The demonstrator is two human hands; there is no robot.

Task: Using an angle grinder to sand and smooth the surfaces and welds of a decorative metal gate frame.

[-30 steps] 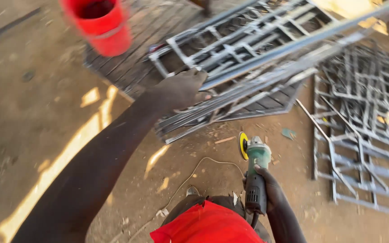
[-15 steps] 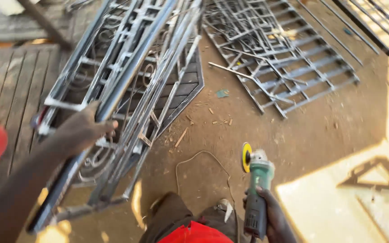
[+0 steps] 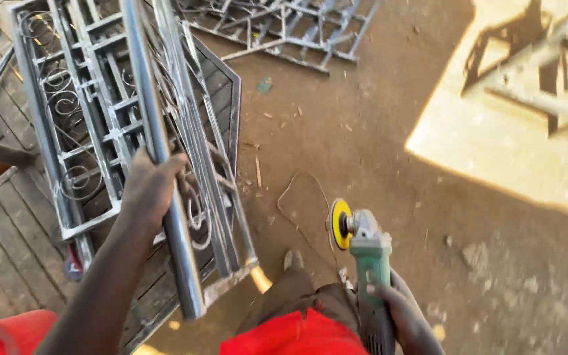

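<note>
My left hand (image 3: 149,187) is wrapped around a steel tube (image 3: 159,144) that forms the near edge of a grey metal gate frame (image 3: 93,118) with scrollwork, held tilted off the ground. Low at my side, my right hand (image 3: 399,312) grips a green angle grinder (image 3: 369,256). Its yellow disc (image 3: 340,223) points left and its body hangs above the dirt. The grinder's thin cable (image 3: 300,204) loops over the ground between the frame and the disc.
A second metal grille (image 3: 284,29) lies flat on the dirt at the top. Dark wooden planks (image 3: 8,243) lie under the frame at left. A sunlit patch with shadows (image 3: 514,125) fills the right. My foot (image 3: 294,260) and red clothing (image 3: 297,335) sit at the bottom.
The view swung further right and down. The gate frame has shifted to the left of view with my left hand still on its tube; the grinder stays low in my right hand.
</note>
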